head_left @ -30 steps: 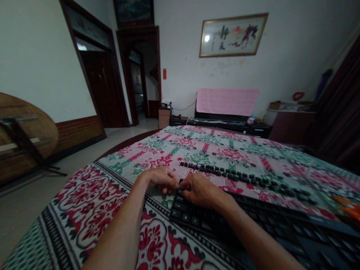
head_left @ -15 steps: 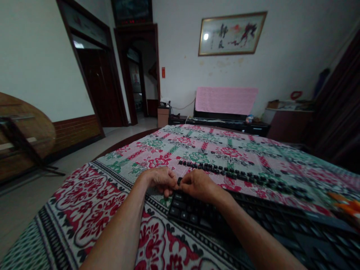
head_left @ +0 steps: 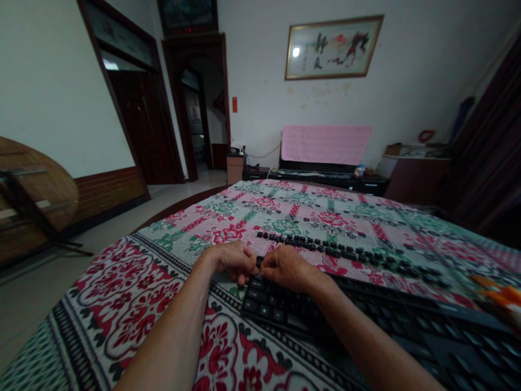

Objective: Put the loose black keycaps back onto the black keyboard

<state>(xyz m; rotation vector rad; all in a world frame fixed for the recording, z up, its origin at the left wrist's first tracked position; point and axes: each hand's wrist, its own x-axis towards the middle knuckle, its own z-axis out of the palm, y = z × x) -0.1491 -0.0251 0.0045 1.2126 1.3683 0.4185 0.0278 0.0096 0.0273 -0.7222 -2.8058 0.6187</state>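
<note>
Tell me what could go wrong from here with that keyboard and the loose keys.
1. The left hand and right hand crowd together at the far left corner of the keyboard, so they may hinder each other.
2. The loose black keys lie on the cloth just beyond the right hand, so a stray knuckle could knock them out of line.
3. The tablecloth is busily patterned and the light dim, so a dropped key may be hard to spot.

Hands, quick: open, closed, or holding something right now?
Left hand: fingers curled near a corner of the keyboard; grip cannot be told.
Right hand: fingers curled over that corner; grip cannot be told.
</note>
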